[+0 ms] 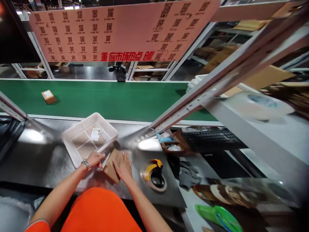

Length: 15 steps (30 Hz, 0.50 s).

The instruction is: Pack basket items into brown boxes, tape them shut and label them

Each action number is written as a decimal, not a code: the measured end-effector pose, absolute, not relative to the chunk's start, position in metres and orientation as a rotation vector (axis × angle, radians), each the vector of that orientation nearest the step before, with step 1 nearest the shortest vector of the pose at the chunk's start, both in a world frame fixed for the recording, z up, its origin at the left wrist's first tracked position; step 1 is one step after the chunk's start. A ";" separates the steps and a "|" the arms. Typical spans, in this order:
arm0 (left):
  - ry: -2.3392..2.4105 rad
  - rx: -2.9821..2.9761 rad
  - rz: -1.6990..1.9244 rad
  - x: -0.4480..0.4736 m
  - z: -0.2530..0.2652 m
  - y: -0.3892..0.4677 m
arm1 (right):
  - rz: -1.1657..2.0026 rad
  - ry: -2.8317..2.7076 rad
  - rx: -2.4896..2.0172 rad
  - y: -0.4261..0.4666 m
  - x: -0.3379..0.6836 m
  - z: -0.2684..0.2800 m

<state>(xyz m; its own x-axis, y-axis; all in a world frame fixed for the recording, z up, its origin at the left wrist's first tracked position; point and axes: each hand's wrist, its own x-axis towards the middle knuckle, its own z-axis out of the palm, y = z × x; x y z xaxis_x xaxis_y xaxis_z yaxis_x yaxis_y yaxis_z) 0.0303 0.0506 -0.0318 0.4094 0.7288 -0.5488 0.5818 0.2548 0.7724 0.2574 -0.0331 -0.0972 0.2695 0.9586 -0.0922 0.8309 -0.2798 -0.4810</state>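
A small brown cardboard box lies tilted on the steel bench in front of me. My right hand rests flat against its upper right side, fingers stretched out. At the box's left edge is my left hand, a metal watch on its wrist, its fingers curled; whatever they pinch is too blurred to make out. Just beyond, a white plastic basket holds a white label on its mesh bottom. To the right of the box sits a yellow and black tape dispenser with a tape roll.
Behind the bench runs a green conveyor belt, carrying a small labelled box at left. A pink board with printed codes hangs above. At right are a keyboard, tape rolls, grey gloves and a slanted metal post.
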 end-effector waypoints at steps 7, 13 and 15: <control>1.653 1.703 0.286 0.022 -0.040 0.161 | 0.342 -1.669 -2.097 -0.043 0.245 -0.160; 1.654 1.876 0.158 0.027 -0.087 0.165 | 0.302 -1.864 -1.996 -0.021 0.282 -0.158; 1.684 1.961 0.098 0.018 -0.096 0.160 | 0.322 -1.901 -1.988 -0.011 0.286 -0.153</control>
